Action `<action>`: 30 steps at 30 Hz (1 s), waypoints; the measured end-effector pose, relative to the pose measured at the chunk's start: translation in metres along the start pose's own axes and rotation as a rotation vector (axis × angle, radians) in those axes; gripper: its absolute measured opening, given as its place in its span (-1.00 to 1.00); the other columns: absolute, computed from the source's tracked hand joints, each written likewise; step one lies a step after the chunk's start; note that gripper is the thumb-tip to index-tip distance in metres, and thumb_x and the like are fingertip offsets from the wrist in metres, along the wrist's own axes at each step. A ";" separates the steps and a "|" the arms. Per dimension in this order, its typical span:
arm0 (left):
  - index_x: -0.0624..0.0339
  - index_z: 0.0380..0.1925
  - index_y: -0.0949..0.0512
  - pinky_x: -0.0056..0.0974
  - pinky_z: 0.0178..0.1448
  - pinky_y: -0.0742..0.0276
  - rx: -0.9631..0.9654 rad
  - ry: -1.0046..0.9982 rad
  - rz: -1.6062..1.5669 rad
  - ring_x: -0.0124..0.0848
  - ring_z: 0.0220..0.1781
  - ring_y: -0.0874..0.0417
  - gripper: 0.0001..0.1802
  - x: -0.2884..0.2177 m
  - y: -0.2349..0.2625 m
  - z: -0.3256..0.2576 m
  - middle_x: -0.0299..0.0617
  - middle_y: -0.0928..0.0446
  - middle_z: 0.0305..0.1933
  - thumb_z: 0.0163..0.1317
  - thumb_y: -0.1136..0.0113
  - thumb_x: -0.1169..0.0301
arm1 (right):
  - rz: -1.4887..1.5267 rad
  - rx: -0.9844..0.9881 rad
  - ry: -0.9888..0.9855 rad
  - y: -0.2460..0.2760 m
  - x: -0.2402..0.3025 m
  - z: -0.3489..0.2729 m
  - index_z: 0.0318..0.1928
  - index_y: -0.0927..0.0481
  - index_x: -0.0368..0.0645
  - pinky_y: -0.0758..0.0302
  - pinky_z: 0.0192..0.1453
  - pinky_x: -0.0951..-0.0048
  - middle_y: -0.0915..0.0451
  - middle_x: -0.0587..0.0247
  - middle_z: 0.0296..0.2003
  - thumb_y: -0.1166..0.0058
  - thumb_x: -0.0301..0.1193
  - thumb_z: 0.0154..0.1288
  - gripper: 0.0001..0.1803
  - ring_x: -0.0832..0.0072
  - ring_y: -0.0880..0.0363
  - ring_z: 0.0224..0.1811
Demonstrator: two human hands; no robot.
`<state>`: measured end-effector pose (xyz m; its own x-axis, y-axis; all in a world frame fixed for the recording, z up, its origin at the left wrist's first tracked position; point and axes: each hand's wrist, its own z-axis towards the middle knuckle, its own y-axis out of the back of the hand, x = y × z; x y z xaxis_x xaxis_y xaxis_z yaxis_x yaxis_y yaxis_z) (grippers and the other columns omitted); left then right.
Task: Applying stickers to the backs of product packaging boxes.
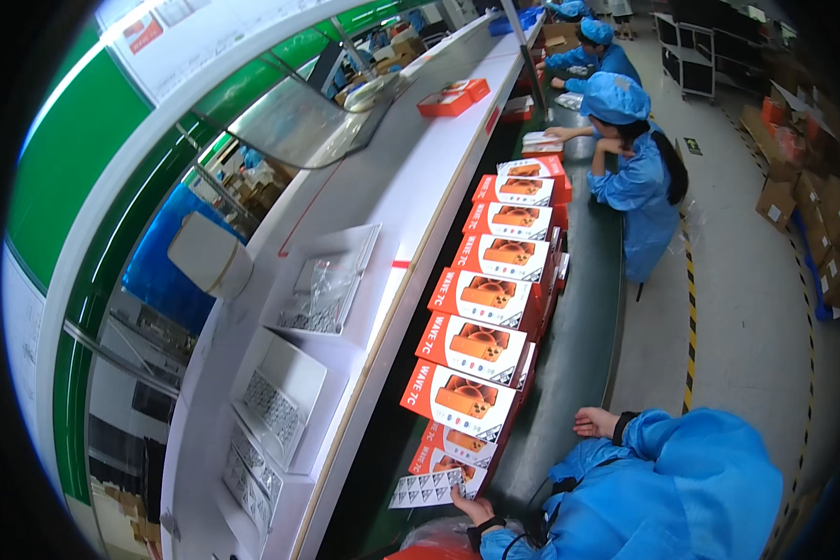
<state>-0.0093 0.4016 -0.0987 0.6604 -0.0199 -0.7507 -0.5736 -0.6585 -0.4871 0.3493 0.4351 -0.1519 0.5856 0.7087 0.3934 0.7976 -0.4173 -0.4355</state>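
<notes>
My left hand (476, 510), low in the head view, pinches the right end of a white sheet of stickers (426, 488) with rows of dark triangles. The sheet lies partly over a red and white phone box (461, 467). Off to the right, above the dark green belt, my right hand (592, 422) is closed with its fingers curled in. What it holds, if anything, is hidden. Left of that hand, a long row of phone boxes (462, 399) with orange phone pictures stretches away along the belt, stacked in overlapping piles.
A white shelf (383, 308) runs along the left, with open trays (285, 401) of sticker sheets on it. An open red box (453, 98) sits farther up the shelf. Co-workers in blue caps (616, 98) sit along the belt (579, 317). Cardboard cartons (812, 215) are piled at right.
</notes>
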 end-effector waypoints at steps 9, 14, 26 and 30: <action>0.18 0.05 -0.43 -0.18 0.09 -0.41 0.073 -0.017 0.016 -0.21 0.00 -0.54 -0.41 0.013 0.005 0.013 -0.17 -0.52 0.03 0.09 -0.02 0.02 | 0.110 -0.025 0.005 0.014 -0.005 0.007 -0.21 -0.39 -0.22 -0.54 -0.03 0.21 -0.44 0.12 -0.22 -0.16 -0.33 0.05 -0.66 0.22 -0.53 -0.14; 0.25 0.05 -0.40 -0.18 0.05 -0.44 0.036 -0.044 -0.118 -0.22 -0.02 -0.56 -0.46 0.022 0.020 0.017 -0.12 -0.52 0.03 0.16 -0.10 0.13 | 0.235 -0.125 0.109 0.038 -0.006 -0.006 -0.17 -0.37 -0.23 -0.51 0.02 0.18 -0.39 0.13 -0.22 -0.14 -0.35 0.07 -0.65 0.22 -0.47 -0.12; 0.12 0.18 -0.34 -0.27 0.16 -0.32 -0.046 -0.022 0.123 -0.32 0.04 -0.46 -0.55 0.007 -0.014 -0.015 -0.19 -0.42 0.14 0.30 0.01 0.28 | -1.034 -0.611 0.684 0.154 -0.136 -0.119 -0.22 -0.56 -0.32 -0.50 -0.22 0.28 -0.60 -0.05 -0.32 -0.11 -0.27 0.06 -0.64 0.19 -0.58 -0.30; 0.12 0.19 -0.34 -0.27 0.16 -0.32 -0.211 -0.038 0.037 -0.32 0.04 -0.46 -0.55 -0.001 0.008 -0.032 -0.18 -0.42 0.14 0.30 0.00 0.29 | -1.562 -0.374 0.825 0.312 -0.260 0.089 -0.04 -0.51 -0.22 -0.28 0.21 0.16 -0.32 -0.18 0.14 -0.11 -0.14 0.04 -0.48 0.00 -0.24 0.25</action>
<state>0.0008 0.3727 -0.0877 0.6198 -0.0208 -0.7845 -0.4798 -0.8011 -0.3578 0.4331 0.1714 -0.4614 -0.8371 0.1454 0.5274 0.5436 0.1119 0.8319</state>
